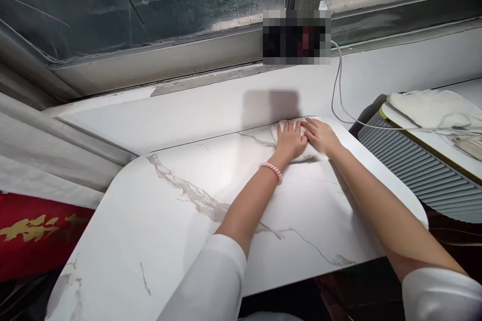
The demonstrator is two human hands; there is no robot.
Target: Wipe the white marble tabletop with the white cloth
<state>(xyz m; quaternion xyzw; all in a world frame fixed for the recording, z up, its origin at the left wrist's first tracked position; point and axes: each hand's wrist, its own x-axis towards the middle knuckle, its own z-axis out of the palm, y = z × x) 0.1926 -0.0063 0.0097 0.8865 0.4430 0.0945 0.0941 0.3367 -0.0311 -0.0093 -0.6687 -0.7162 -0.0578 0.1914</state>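
Observation:
A white cloth (307, 153) lies on the white marbled tabletop (150, 220), close to the table's back edge. My left hand (290, 139) presses flat on the cloth with its fingers spread, and a pink coiled band circles that wrist. Just to its right, my right hand (320, 135) rests on the cloth's right part, fingers stretched out towards the left hand. Neither hand is closed round the cloth.
Behind the table is a white ledge (181, 120) below the windows. A white cable (341, 85) runs to the right, over a ribbed cabinet (410, 160) bearing another white cloth (433, 105). A red cloth (22, 256) with yellow marks is at the left, below a curtain (41, 150).

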